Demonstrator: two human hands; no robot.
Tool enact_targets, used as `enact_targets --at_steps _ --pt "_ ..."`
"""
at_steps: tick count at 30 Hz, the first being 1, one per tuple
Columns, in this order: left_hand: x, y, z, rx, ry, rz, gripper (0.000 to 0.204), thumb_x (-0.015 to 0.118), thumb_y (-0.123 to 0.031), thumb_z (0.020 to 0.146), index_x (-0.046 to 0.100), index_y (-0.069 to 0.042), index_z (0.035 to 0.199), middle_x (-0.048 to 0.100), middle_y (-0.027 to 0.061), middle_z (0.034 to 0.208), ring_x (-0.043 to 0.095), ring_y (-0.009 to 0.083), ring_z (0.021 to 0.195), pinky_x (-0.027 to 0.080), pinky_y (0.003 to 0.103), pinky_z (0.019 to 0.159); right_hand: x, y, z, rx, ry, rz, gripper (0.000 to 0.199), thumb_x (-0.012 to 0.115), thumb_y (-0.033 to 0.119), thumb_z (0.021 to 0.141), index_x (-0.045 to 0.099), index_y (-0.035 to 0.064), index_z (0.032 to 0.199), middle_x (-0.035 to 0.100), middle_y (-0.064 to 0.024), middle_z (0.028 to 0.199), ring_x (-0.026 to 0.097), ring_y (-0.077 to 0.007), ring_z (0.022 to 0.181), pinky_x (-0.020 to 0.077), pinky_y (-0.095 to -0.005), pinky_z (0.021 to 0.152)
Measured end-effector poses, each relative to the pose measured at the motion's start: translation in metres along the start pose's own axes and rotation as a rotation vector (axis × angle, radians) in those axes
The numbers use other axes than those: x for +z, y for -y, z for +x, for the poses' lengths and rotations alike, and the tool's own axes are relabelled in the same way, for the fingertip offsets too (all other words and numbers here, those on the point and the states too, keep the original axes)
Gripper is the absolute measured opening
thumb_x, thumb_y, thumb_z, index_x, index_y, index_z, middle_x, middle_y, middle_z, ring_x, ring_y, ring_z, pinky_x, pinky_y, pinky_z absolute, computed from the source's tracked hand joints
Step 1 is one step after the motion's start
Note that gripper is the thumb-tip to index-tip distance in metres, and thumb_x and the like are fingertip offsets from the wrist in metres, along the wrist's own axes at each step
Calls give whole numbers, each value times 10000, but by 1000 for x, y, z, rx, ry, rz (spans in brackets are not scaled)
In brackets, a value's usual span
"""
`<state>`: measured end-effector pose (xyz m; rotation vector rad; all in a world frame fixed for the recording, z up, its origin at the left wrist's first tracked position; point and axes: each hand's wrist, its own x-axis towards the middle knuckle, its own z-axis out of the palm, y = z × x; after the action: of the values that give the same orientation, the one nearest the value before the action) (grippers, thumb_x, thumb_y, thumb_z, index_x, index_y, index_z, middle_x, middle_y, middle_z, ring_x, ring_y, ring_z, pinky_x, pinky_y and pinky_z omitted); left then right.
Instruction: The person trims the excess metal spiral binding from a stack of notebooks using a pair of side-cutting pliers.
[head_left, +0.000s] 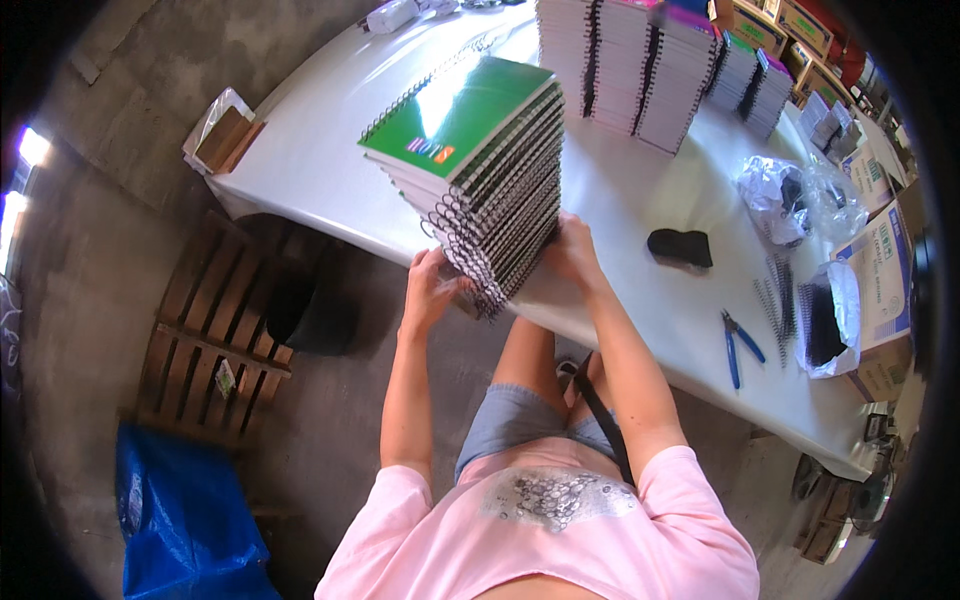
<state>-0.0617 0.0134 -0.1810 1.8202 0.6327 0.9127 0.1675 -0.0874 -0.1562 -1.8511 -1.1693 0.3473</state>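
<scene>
A tall stack of spiral notebooks (pixel 475 110) with a glossy green cover on top stands at the near edge of the white table (pixel 330 120). Black wire coils run down its near side, and the lowest part juts past the table edge. My left hand (pixel 430 285) grips the stack low on its left, fingers partly hidden under it. On the other side my right hand (pixel 573 250) is pressed against the bottom right of the stack, with its fingertips hidden behind the notebooks.
Taller notebook stacks (pixel 640 70) stand at the back. To the right lie a black block-shaped object (pixel 680 248), blue-handled pliers (pixel 738 350), loose wire coils (pixel 776 295) and plastic bags (pixel 800 195). Cardboard boxes (pixel 880 270) line the right side. A wooden pallet (pixel 215 330) and blue tarp (pixel 190 520) are at left.
</scene>
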Motion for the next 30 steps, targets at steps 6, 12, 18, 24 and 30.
enact_targets --at_steps 6,12,18,24,30 --pt "-12 13 6 -43 61 0 278 735 -92 674 632 -31 925 652 90 895 574 272 840 411 353 885 4 5 -26 19 -113 -19 343 517 -20 676 597 50 1002 621 -226 990 545 -425 1002 448 -483 867" --pt "-22 20 15 23 239 271 236 677 68 765 551 8 956 643 69 851 628 153 787 521 310 698 7 13 -33 11 -190 -7 329 497 -17 688 596 33 998 619 -229 1000 543 -428 994 444 -487 866" --pt "-17 16 16 8 233 257 290 673 75 767 569 11 1031 647 46 888 621 144 820 519 300 743 -9 -30 -32 -64 -56 69 505 537 -7 696 531 50 1198 606 -241 1037 543 -409 1047 433 -459 917" --pt "-9 -18 -13 107 136 188 497 709 65 705 546 20 1172 636 28 1042 571 112 931 476 272 850 -30 -2 -74 -195 -93 162 1114 840 188 569 176 125 1461 416 -204 1354 412 -367 1255 347 -426 1035" --pt "-19 -16 4 -139 160 132 547 846 -83 570 619 6 1060 661 62 990 599 149 894 475 307 808 -6 36 -73 -90 -137 154 1352 909 349 398 103 180 1470 448 -252 1321 443 -433 1214 400 -484 989"
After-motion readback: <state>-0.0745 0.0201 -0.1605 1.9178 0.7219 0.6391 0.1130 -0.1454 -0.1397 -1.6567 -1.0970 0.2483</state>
